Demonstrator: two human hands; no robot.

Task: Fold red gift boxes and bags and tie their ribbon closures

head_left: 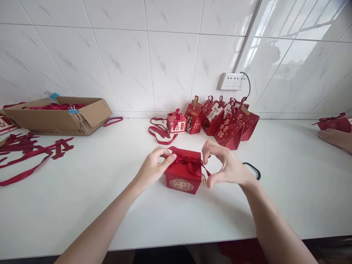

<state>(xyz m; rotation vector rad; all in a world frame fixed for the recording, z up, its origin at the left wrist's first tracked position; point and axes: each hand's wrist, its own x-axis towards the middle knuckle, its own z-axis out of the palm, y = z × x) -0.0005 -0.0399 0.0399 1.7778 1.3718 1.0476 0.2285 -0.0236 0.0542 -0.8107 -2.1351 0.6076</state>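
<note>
A small red gift box with a red ribbon bow on top sits on the white table in front of me. My left hand pinches the left end of the ribbon at the box's top. To the box's right, my right hand curls with thumb and fingers pinched at the ribbon's end, beside a small gold tassel.
Several finished red gift boxes and bags stand by the wall. A cardboard box of red ribbons lies at left, with loose ribbons on the table. A black hair tie lies right of my hand. Another person's hand rests far right.
</note>
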